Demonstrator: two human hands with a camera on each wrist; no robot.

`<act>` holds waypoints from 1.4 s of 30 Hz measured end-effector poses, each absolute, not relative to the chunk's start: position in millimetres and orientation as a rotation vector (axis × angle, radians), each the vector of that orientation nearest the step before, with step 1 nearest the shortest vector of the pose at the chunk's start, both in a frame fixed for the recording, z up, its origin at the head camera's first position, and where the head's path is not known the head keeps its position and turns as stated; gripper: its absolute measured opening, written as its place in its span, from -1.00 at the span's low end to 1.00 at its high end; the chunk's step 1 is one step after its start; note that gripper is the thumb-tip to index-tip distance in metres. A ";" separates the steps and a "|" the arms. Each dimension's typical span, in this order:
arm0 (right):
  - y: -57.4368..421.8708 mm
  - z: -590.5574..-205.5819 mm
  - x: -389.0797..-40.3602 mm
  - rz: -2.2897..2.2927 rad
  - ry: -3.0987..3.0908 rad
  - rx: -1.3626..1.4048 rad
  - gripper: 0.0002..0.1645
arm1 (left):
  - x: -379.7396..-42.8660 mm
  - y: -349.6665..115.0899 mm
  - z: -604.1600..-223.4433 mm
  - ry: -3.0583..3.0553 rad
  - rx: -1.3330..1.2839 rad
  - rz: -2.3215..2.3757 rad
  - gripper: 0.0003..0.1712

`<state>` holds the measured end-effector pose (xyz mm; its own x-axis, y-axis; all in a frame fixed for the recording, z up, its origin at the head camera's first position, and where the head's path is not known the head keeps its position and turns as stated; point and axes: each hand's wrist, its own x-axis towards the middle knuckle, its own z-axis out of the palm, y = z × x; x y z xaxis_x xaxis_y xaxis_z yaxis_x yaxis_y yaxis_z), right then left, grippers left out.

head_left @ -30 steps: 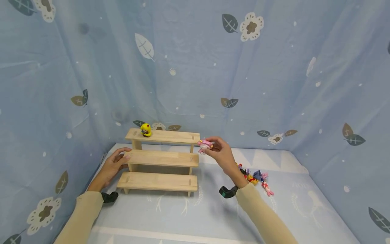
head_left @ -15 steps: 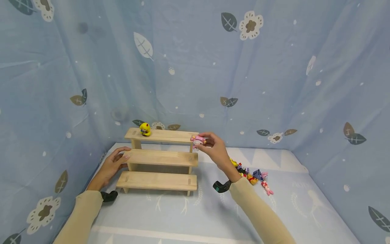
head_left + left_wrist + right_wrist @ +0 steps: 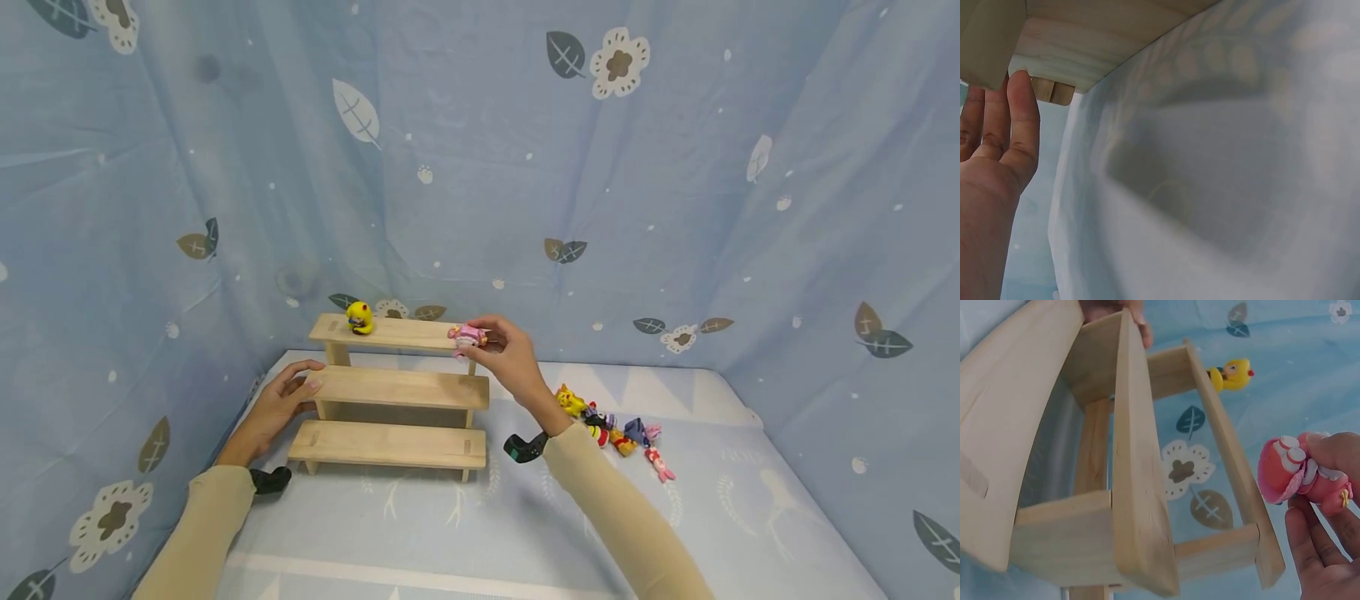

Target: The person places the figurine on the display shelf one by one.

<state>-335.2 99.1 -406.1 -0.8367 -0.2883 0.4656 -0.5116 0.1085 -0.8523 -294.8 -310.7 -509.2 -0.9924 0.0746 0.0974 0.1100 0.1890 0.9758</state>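
Note:
My right hand (image 3: 519, 367) pinches a small pink toy figurine (image 3: 467, 335) between thumb and fingers, at the right end of the top step. In the right wrist view the figurine (image 3: 1310, 478) shows a pink ruffled skirt and white feet, and it lies tilted beside the board. A three-step wooden display stand (image 3: 397, 443) stands on the cloth. My left hand (image 3: 274, 410) grips the left end of its middle step; in the left wrist view the fingers (image 3: 1022, 109) reach up against the wood, and the thumb is hidden. A yellow figurine (image 3: 360, 318) sits on the top step's left.
Several small figurines lie in a loose group right of the stand, among them a yellow one (image 3: 570, 401), a dark blue one (image 3: 636, 431) and a red-and-pink one (image 3: 658, 464). A patterned blue curtain (image 3: 480, 167) hangs close behind the stand.
My right hand has carried the pink figurine leftward and slightly up, from beside the stand to the right part of the top step. My left hand has stayed on the stand.

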 end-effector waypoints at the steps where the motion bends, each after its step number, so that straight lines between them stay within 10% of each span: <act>1: 96.5 -406.1 -335.3 1.819 -2.196 0.801 -0.52 | -294.7 -310.8 -509.5 -2.400 -0.187 -1.977 -0.33; 42: 9.2 -400.9 -357.1 1.725 -2.189 0.773 -0.50 | -286.9 -312.0 -507.6 -2.384 -0.201 -1.984 -0.33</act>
